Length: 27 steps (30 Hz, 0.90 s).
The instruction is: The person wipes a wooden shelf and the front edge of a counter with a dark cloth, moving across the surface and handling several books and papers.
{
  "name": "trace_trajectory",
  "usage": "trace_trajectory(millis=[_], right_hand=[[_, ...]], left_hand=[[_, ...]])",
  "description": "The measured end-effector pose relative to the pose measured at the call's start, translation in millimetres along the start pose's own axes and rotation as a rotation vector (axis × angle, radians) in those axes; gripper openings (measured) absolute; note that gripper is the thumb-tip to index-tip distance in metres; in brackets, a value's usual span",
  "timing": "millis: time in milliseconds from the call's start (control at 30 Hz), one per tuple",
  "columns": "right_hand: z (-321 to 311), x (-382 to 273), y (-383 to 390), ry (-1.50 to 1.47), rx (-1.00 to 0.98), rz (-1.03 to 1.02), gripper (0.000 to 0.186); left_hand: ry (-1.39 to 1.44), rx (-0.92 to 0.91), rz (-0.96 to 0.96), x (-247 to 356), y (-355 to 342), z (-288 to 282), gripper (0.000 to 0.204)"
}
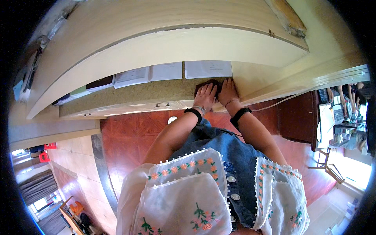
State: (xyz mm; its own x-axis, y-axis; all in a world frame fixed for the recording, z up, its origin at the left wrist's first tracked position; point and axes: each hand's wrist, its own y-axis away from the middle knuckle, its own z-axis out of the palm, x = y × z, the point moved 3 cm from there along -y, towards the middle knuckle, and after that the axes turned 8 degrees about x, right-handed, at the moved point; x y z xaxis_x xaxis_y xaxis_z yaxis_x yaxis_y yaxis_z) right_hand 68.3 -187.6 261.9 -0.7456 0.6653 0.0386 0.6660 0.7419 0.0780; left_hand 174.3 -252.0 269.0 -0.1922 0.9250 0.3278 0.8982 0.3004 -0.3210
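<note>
A dark brown cloth [208, 82] lies bunched at the right end of a speckled shelf board, close to the side panel. My left hand [206, 96] rests flat on top of it, fingers stretched forward and slightly apart. Right beside it, my right hand [229, 93] has its fingers close together at the cloth's right edge, near the corner. Part of the cloth shows dark between the two hands, and what lies under my palms is hidden. Behind the cloth stands a stack of white papers [208, 69]. Black bands circle both my wrists.
More paper stacks [166, 71] and darker folders [100, 84] line the speckled shelf [156, 90] to the left. A pale upper shelf [188, 45] overhangs them. Cabinet doors with small knobs [157, 105] are below. On the right, a pale cable [280, 102] runs toward a dark desk [296, 115] with people behind.
</note>
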Motion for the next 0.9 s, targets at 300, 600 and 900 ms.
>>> trace_trajectory(millis=[300,600,900], right_hand=[[20.3,6.6,29.9,0.062,-0.018,-0.104,0.067],[-17.1,-4.4,50.0,-0.092,-0.001,-0.043,0.072],[-27.5,-9.5,-0.3,-0.003,-0.127,-0.076,0.071]], left_hand=[[-0.065,0.022,0.071,-0.8,7.5,2.5,0.049],[0.022,-0.023,0.09,-2.8,11.6,-0.4,0.051],[-0.123,-0.056,0.121,-6.5,11.8,7.5,0.048]])
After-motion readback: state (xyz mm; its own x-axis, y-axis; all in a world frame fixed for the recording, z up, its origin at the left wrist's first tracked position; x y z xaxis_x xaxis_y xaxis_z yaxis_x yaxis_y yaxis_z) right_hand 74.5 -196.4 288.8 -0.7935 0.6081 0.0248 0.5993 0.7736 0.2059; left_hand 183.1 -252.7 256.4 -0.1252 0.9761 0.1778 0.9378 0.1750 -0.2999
